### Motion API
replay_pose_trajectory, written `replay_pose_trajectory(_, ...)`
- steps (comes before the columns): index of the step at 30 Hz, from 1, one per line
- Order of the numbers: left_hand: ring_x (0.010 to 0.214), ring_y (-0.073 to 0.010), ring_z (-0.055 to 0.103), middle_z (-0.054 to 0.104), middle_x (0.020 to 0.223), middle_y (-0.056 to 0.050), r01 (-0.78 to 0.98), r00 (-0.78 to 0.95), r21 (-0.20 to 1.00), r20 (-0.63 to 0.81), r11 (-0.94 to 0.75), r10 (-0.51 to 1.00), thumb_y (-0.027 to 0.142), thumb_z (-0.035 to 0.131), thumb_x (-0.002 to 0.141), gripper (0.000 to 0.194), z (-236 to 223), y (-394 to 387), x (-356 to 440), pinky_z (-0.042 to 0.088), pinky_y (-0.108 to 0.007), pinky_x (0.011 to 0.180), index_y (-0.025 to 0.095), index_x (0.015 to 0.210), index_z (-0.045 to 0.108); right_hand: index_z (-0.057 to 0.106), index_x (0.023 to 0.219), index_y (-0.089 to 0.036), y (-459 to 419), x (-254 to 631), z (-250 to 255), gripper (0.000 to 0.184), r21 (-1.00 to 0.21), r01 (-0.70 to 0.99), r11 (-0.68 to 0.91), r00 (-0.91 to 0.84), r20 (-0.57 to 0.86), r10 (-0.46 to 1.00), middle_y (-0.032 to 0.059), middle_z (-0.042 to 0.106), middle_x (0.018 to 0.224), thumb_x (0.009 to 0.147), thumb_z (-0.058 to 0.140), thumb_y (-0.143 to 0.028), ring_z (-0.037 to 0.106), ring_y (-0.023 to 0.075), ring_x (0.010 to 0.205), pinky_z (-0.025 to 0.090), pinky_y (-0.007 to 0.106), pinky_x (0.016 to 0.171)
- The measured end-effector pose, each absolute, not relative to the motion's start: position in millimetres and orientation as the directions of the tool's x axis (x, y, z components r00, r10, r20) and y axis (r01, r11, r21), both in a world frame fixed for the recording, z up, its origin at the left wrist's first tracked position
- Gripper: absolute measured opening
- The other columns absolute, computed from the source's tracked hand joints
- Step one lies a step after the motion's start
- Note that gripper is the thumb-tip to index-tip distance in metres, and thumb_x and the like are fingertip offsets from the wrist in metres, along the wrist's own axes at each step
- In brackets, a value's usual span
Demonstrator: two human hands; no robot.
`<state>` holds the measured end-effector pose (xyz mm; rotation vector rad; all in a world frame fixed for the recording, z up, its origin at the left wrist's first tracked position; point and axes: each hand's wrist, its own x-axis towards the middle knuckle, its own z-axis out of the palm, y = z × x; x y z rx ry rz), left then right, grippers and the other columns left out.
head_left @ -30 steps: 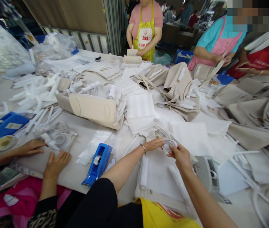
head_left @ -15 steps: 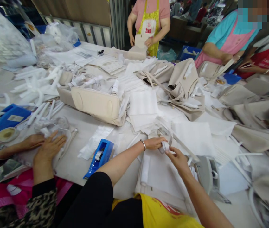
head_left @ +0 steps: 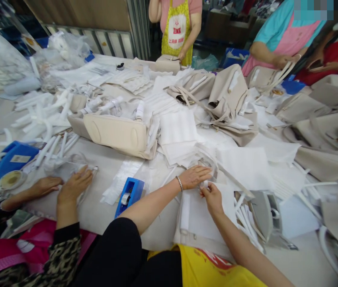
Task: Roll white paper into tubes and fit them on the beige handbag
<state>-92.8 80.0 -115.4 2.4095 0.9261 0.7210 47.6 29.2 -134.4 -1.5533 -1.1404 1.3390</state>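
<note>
A beige handbag (head_left: 197,239) lies flat before me, a white sheet (head_left: 206,213) over it and a white foam tube (head_left: 184,215) along its left side. My left hand (head_left: 195,177), a bracelet at the wrist, reaches over the bag's top with fingers stretched out flat. Just below those fingers, my right hand (head_left: 212,196) pinches a small white wrapped bundle (head_left: 205,184), partly covered by the fingers. The bag's strap (head_left: 231,184) runs off to the right of both hands.
A blue tape dispenser (head_left: 129,195) stands left of my arm, a grey one (head_left: 266,217) to the right. White foam sheets (head_left: 177,125) and beige bags (head_left: 228,91) are piled beyond. A co-worker's hands (head_left: 75,185) work at the left; other people stand across the table.
My left hand has gone from a pinch on the white bundle to fingers laid out flat above it. My right hand has shifted slightly left, keeping the bundle. The view has moved a little.
</note>
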Motion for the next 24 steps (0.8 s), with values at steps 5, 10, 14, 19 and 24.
replay_pose_trajectory(5,0.076,-0.0140,0.052,0.057,0.084,-0.006,0.485,-0.106,0.872,-0.025,0.073,0.994,0.023,0.043,0.076,0.020,-123,42,-82,0.041,-0.027,0.071,0.014,0.087,0.057,0.047,0.083,-0.017,21,37,-144,0.027,-0.924,0.312,-0.221,0.098,-0.200,0.975,-0.0028,0.053,0.051,0.067,0.053,-0.038,0.051,0.0145,0.046,0.043,0.028,0.049)
replay_pose_trajectory(10,0.055,-0.0099,0.044,0.048,0.054,0.002,0.226,-0.116,0.941,-0.231,0.252,0.966,0.036,0.050,0.070,0.026,-128,27,-69,0.035,-0.022,0.054,0.014,0.058,0.056,0.045,0.082,-0.018,10,29,-148,0.016,-0.868,0.496,-0.034,0.089,0.012,0.996,-0.0005,0.049,0.067,0.072,0.046,-0.030,0.049,0.0121,0.051,0.043,0.028,0.052)
replay_pose_trajectory(14,0.058,-0.0099,0.043,0.047,0.054,0.003,0.103,-0.096,0.958,-0.257,0.267,0.962,0.032,0.056,0.065,0.021,-134,24,-71,0.033,-0.022,0.056,0.013,0.057,0.059,0.046,0.081,-0.017,3,31,-143,0.011,-0.804,0.589,0.075,-0.022,0.077,0.997,0.0036,0.048,0.076,0.074,0.041,-0.025,0.049,0.0152,0.065,0.044,0.030,0.060)
replay_pose_trajectory(19,0.059,-0.0097,0.044,0.048,0.058,0.003,-0.003,-0.039,0.959,-0.283,0.283,0.958,0.031,0.059,0.063,0.018,-143,18,-74,0.035,-0.023,0.058,0.013,0.059,0.060,0.055,0.086,-0.017,4,48,-126,0.020,-0.854,0.521,-0.007,-0.128,-0.087,0.988,0.0060,0.054,0.084,0.071,0.045,-0.027,0.050,0.0179,0.074,0.042,0.032,0.067)
replay_pose_trajectory(24,0.068,-0.0125,0.048,0.052,0.066,-0.001,0.177,0.031,0.982,-0.073,0.067,0.997,0.027,0.054,0.070,0.015,-142,11,-69,0.038,-0.025,0.065,0.015,0.064,0.061,0.058,0.066,-0.015,10,54,-125,0.020,-0.887,-0.062,-0.458,-0.086,-0.452,0.888,-0.0040,0.043,0.050,0.064,0.057,-0.035,0.035,0.0076,0.045,0.028,0.022,0.044)
